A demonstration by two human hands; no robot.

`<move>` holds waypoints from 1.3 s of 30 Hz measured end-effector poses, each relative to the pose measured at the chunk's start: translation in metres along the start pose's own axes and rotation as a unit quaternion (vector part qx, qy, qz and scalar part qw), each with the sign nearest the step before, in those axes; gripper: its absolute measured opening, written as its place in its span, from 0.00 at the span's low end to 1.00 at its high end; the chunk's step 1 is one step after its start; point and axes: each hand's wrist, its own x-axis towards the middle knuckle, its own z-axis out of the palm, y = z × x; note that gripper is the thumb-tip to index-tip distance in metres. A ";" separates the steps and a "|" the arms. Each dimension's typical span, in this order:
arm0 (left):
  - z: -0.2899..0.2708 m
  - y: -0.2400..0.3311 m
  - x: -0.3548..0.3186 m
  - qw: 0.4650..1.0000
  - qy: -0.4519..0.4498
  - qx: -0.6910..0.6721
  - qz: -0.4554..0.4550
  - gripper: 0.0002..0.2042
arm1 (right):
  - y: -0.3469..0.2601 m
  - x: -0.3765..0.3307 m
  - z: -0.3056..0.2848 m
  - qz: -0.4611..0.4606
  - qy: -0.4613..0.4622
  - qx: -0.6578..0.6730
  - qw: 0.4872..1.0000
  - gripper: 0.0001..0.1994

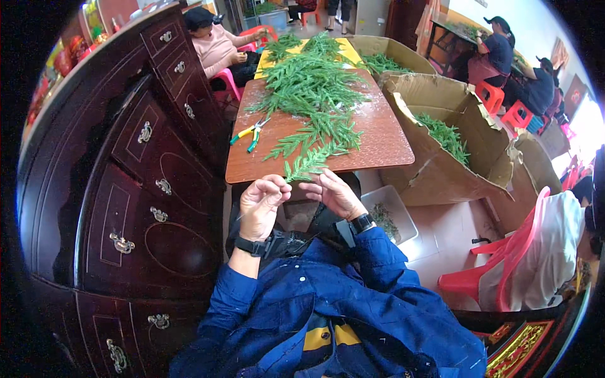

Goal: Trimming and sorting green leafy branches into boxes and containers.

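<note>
My left hand [261, 205] and my right hand [334, 194] are raised together just below the near edge of a brown wooden table [384, 142]. Both pinch the stem end of a green artificial fir sprig [309, 165], whose tip lies over the table edge. A large heap of the same green sprigs [312, 82] covers the middle and far part of the table. Pliers with yellow and green handles [250, 133] lie on the table's left side, apart from my hands.
A dark carved cabinet with drawers [138, 183] stands close on my left. An open cardboard box [454, 145] with sprigs sits on the right, a white tray [394, 214] on the floor, a red plastic chair [504, 258] beside me. Other people sit at the far end.
</note>
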 end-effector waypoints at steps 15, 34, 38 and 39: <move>-0.029 0.004 -0.004 0.996 0.029 -0.079 -0.038 0.05 | -0.008 -0.007 -0.011 -0.046 -0.058 -0.017 0.997 0.28; -0.052 -0.039 -0.005 0.971 0.092 -0.192 -0.105 0.06 | 0.013 -0.004 -0.016 0.001 -0.109 -0.003 0.994 0.14; -0.061 -0.045 -0.006 0.969 0.080 -0.216 -0.094 0.06 | 0.013 -0.002 -0.009 0.014 -0.051 0.074 0.996 0.15; -0.063 -0.046 -0.007 0.967 0.096 -0.215 -0.093 0.06 | 0.014 -0.001 -0.009 0.008 -0.032 0.089 0.996 0.14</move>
